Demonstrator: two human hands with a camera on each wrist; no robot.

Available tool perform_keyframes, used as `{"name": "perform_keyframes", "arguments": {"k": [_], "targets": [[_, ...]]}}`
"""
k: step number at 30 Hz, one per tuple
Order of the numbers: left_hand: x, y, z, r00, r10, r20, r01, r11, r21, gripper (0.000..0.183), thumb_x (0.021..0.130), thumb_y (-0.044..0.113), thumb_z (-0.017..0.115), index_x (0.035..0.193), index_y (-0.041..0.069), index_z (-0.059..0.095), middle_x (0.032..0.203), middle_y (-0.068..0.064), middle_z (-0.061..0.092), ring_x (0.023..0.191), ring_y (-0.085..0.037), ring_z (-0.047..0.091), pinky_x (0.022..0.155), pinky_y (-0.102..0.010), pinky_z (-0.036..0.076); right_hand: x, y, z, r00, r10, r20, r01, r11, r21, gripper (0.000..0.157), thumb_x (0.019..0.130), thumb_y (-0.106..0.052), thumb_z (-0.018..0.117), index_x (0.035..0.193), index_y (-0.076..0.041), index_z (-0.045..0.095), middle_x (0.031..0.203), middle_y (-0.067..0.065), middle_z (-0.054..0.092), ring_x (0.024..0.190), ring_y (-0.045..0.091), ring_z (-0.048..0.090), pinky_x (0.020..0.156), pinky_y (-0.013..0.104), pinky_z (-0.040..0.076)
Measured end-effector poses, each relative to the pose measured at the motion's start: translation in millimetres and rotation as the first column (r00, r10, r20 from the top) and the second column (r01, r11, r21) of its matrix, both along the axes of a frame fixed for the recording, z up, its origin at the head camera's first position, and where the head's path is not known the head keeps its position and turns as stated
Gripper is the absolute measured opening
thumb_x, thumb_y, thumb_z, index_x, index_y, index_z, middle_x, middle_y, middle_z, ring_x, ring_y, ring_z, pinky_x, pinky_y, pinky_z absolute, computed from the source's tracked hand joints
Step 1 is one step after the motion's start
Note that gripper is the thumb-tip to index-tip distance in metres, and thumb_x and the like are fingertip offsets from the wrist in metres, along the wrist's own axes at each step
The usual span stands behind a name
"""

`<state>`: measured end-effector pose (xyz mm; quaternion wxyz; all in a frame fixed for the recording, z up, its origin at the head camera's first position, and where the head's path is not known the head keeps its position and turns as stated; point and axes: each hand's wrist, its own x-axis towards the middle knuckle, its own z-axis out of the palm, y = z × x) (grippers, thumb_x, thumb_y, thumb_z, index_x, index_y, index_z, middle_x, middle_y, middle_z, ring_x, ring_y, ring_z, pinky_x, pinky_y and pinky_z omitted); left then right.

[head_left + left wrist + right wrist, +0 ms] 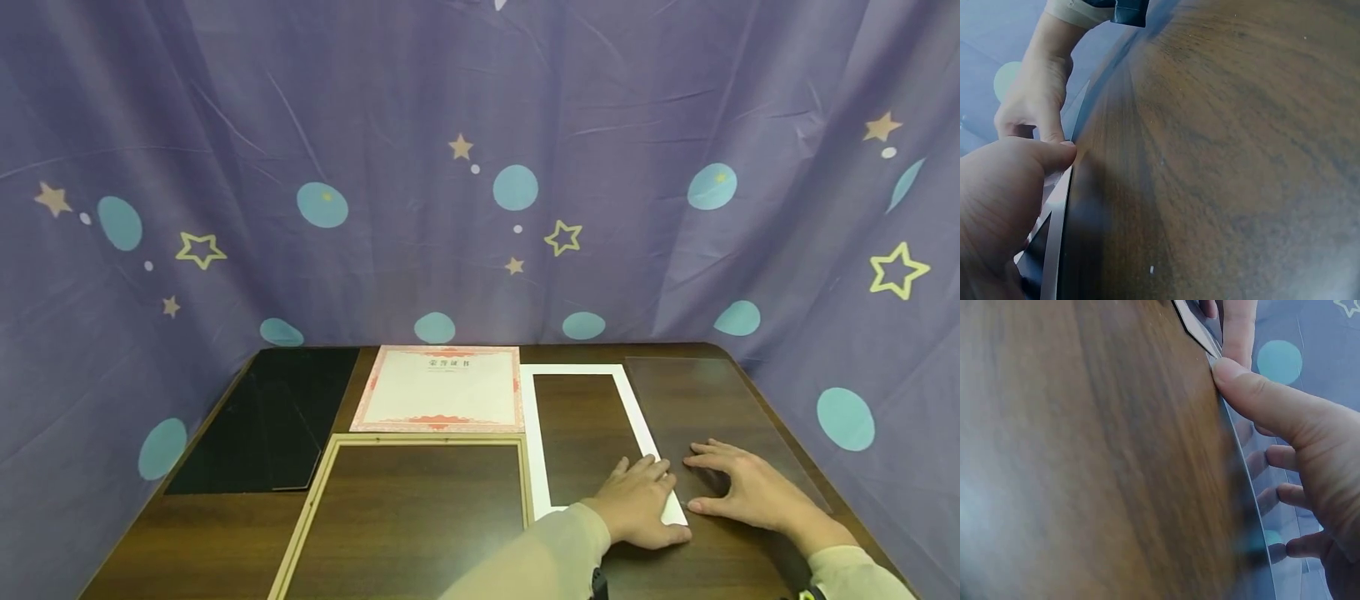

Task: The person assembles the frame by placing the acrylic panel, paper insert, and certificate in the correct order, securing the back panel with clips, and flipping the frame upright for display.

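Note:
A white rectangular mat border lies right of centre on the table in the head view. My left hand rests over its near right corner, the fingers on its right strip and the thumb by the near edge. Beside the mat lies a clear transparent sheet. My right hand is at that sheet's near left part. In the right wrist view its thumb touches the sheet's near edge at the corner, and its fingertips touch the sheet's surface. The thumbs of both hands are close together.
A light wooden frame lies left of the mat. Behind it is a certificate with a red patterned border. A black board lies at the far left. The brown table is enclosed by a purple curtain.

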<state>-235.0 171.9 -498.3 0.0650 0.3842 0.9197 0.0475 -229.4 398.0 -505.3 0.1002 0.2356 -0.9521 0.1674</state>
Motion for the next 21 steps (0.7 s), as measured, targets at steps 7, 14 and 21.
{"name": "perform_keyframes", "arguments": {"k": [7,14,21], "targets": [[-2.2,-3.4,-0.7,1.000,-0.016,-0.008,0.016,0.999,0.035,0.071,0.087,0.067,0.050,0.145,0.027,0.042,0.153,0.012,0.029,0.142,-0.009,0.021,0.114,-0.038,0.024,1.2,-11.3,-1.6,0.986,0.126,-0.110,-0.134,0.989,-0.061,0.024,0.072,-0.037,0.083,0.092,-0.027,0.075,0.093,-0.022,0.062,0.087,0.005,0.059,0.074,0.031,0.055],[-2.9,-10.4,1.4,0.999,-0.040,0.002,0.039,0.993,0.109,0.065,0.089,0.062,0.053,0.141,0.024,0.048,0.152,0.008,0.033,0.141,-0.011,0.025,0.112,-0.037,0.027,4.9,-13.6,-4.5,0.983,0.183,-0.027,-0.185,0.966,-0.183,0.013,0.077,-0.021,0.081,0.084,-0.030,0.074,0.081,-0.023,0.060,0.075,-0.002,0.056,0.064,0.022,0.051],[-3.8,-17.3,1.1,0.999,-0.043,0.006,0.041,0.988,0.150,0.062,0.090,0.059,0.054,0.140,0.024,0.049,0.150,0.006,0.036,0.141,-0.013,0.026,0.111,-0.037,0.029,9.6,-16.7,-3.7,0.979,0.176,0.098,-0.155,0.969,-0.192,0.010,0.088,-0.020,0.070,0.084,-0.027,0.064,0.077,-0.019,0.051,0.065,-0.003,0.047,0.054,0.019,0.044]]}}
